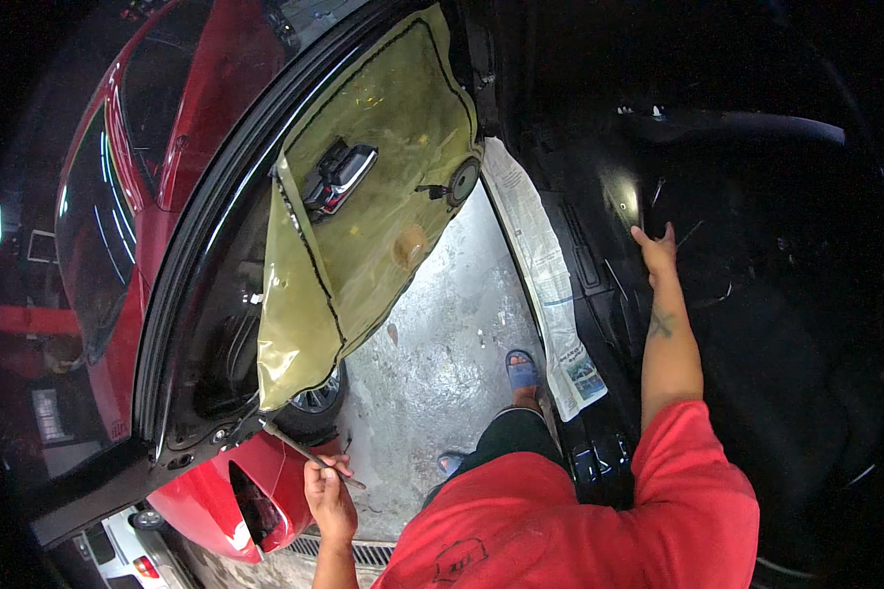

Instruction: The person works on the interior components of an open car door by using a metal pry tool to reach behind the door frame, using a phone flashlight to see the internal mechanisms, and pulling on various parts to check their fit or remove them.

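Left hand (332, 499) pinches rod (303, 447), long axis slanting up-left toward film's (368, 257) lower corner; right hand (661, 257) well apart, grip indeterminable.

Sheeting (378, 231) lies on the door (216, 368) at left, newspaper (535, 260) along the sill (581, 255) at right.

A: What material is the door sheet (373, 236)?
B: Translucent yellow plastic film, glossy and creased.
A: And the held rod (300, 447)?
B: Dull finish; its material cannot be determined.
A: The newspaper (540, 260)?
B: Thin, matt paper, wrinkled.
A: The floor (432, 334)?
B: Hard, concrete-like, mottled, with a partial sheen.
A: The red car panel (206, 501) and shirt (560, 520)?
B: Panel: smooth, high-gloss paint. Shirt: matt, soft-looking cloth.
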`<move>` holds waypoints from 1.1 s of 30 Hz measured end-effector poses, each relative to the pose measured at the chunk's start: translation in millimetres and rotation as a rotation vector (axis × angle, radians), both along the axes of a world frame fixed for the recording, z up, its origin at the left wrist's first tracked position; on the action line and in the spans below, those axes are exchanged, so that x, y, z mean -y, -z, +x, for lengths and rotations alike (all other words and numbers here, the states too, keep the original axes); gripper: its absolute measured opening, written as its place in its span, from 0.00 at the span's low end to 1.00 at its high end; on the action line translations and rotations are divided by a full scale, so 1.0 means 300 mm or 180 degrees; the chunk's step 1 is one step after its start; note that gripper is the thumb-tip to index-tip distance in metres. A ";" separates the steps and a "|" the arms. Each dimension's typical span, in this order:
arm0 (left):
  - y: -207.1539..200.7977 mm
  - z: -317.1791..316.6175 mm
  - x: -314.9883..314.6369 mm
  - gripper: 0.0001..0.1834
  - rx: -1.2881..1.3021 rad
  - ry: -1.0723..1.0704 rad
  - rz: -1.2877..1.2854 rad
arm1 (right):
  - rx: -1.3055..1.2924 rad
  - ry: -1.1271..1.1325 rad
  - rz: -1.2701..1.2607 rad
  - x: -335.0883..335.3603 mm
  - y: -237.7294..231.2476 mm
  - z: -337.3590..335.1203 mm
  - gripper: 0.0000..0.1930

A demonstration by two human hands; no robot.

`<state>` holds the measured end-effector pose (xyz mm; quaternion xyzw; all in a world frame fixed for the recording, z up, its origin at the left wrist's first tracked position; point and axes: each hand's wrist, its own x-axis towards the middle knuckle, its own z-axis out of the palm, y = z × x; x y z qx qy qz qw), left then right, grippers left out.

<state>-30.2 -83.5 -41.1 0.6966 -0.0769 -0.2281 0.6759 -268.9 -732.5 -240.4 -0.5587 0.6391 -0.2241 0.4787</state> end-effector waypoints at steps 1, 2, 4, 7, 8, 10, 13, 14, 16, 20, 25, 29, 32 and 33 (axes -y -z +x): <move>0.000 0.002 -0.018 0.10 -0.0023 -0.0043 -0.0070 | 0.1106 0.0095 0.0370 -0.031 -0.030 -0.030 0.48; -0.001 0.003 -0.039 0.10 -0.0036 -0.0056 -0.0108 | 0.2788 -0.0181 0.0890 -0.063 -0.041 -0.081 0.38; 0.000 -0.017 -0.099 0.10 -0.0066 -0.0144 -0.0196 | 0.4256 -0.0591 0.1298 -0.254 -0.187 -0.029 0.36; 0.022 -0.043 -0.248 0.12 0.0010 -0.0213 -0.0122 | 0.4655 -0.1232 0.1134 -0.428 -0.225 0.032 0.46; 0.037 -0.055 -0.291 0.15 0.0059 -0.0288 -0.0059 | 0.4564 -0.1391 0.1087 -0.489 -0.251 0.045 0.48; 0.045 -0.048 -0.358 0.17 0.0147 -0.0279 0.0274 | 0.4222 -0.1599 0.1056 -0.647 -0.323 0.117 0.50; 0.021 -0.039 -0.491 0.15 0.0196 -0.0086 0.0186 | 0.3455 -0.1689 0.0841 -0.882 -0.432 0.169 0.50; 0.015 -0.036 -0.521 0.15 0.0196 -0.0111 0.0155 | 0.3186 -0.1742 0.0628 -0.941 -0.452 0.217 0.49; 0.023 -0.036 -0.587 0.15 0.0257 -0.0158 0.0103 | 0.2756 -0.1823 0.0244 -1.111 -0.551 0.326 0.46; 0.045 0.006 -0.649 0.17 0.0452 -0.0404 -0.0074 | 0.1952 -0.2782 -0.0926 -1.336 -0.662 0.577 0.49; 0.049 0.089 -0.627 0.20 0.0757 -0.0600 -0.0159 | 0.2189 -0.3929 -0.1994 -1.536 -0.622 0.955 0.53; 0.024 0.144 -0.587 0.22 0.1282 -0.0561 0.0084 | 0.2612 -0.4349 -0.1723 -1.646 -0.549 1.166 0.51; 0.075 0.168 -0.579 0.24 0.1589 -0.0643 0.0018 | 0.3307 -0.4307 -0.0082 -1.748 -0.408 1.219 0.50; 0.096 0.179 -0.574 0.24 0.1694 -0.0677 -0.0100 | 0.3433 -0.4288 0.0531 -1.771 -0.390 1.222 0.50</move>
